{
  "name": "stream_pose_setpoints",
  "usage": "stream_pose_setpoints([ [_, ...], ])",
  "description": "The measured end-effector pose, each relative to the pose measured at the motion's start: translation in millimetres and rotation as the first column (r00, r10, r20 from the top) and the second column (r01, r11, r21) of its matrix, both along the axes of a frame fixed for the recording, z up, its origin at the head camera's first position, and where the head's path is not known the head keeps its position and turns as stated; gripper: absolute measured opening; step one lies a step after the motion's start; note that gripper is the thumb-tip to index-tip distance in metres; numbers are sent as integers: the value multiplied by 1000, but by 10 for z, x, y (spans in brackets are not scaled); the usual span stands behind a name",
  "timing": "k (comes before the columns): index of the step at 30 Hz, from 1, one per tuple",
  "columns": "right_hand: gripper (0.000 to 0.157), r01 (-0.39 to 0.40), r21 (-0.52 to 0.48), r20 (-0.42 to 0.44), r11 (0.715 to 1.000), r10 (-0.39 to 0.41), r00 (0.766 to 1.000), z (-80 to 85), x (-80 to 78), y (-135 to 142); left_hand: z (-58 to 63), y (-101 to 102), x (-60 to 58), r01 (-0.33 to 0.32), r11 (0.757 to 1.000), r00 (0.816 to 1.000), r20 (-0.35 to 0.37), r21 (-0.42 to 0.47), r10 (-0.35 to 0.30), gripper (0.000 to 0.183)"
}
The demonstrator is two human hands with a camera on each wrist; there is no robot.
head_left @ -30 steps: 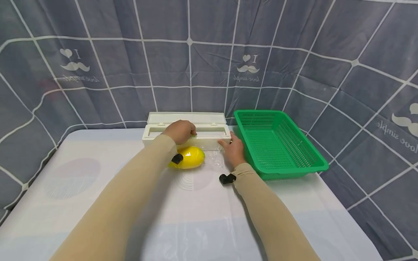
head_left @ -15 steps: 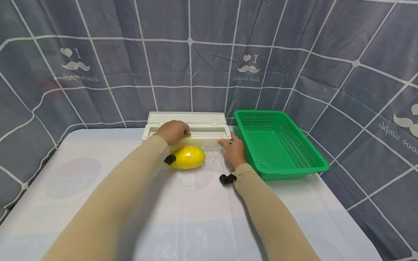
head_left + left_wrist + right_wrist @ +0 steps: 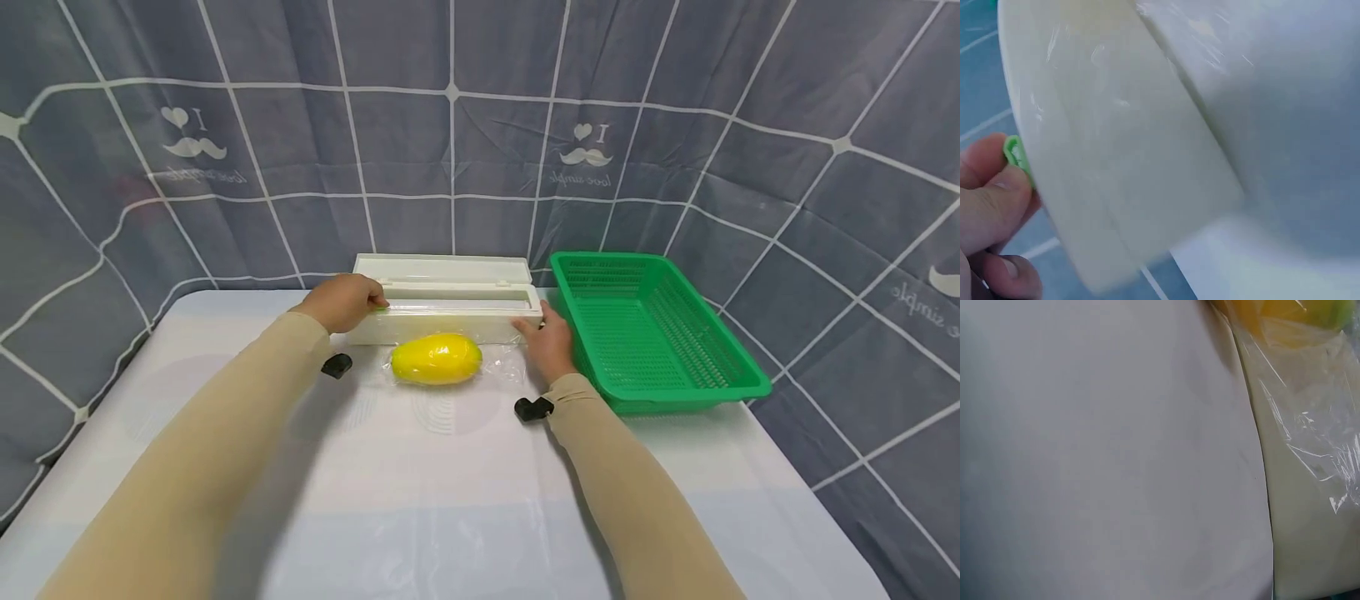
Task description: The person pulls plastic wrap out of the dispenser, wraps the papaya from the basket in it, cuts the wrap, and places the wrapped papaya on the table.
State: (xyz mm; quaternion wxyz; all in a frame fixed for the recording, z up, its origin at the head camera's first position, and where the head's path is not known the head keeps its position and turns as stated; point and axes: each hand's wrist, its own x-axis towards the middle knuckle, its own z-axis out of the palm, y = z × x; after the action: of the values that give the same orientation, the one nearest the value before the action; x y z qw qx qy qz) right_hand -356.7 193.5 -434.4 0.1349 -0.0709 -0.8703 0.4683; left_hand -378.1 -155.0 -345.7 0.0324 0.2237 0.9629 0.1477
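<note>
A white cling film dispenser (image 3: pixel 431 322) stands at the back of the table with its lid raised. At the left end of its front edge, my left hand (image 3: pixel 343 302) pinches a small green slide cutter (image 3: pixel 1017 155) between thumb and finger. My right hand (image 3: pixel 551 343) grips the right end of the box, thumb on the front. Just before the box lies a yellow oval fruit (image 3: pixel 437 359), greenish at the tip, with clear cling film (image 3: pixel 1316 437) over and around it. In the right wrist view the right hand is out of sight.
A green plastic basket (image 3: pixel 667 333) stands right of the dispenser, close to my right hand. Behind the table hangs a grey curtain (image 3: pixel 405 150) with white lines. A pale patterned cloth (image 3: pixel 450 467) covers the table.
My left hand has slid leftward along the dispenser's front edge with the slide cutter, uncovering the fruit's left end. My right hand has kept its grip; the head view has shifted slightly.
</note>
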Motion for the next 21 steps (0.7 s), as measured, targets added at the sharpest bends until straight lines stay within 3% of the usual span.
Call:
stream_pose_setpoints([
  [8, 66, -4, 4, 3, 1000, 4, 1000, -5, 11, 32, -18, -201, 41, -49, 999, 998, 36, 21, 48, 23],
  [16, 67, -1, 24, -2, 1000, 1, 1000, -19, -1, 24, -35, -337, 90, -20, 1000, 999, -33, 22, 21, 23],
  [21, 68, -11, 5, 2, 1000, 11, 1000, -21, -7, 26, -58, -426, 100, -60, 997, 998, -28, 47, 61, 25],
])
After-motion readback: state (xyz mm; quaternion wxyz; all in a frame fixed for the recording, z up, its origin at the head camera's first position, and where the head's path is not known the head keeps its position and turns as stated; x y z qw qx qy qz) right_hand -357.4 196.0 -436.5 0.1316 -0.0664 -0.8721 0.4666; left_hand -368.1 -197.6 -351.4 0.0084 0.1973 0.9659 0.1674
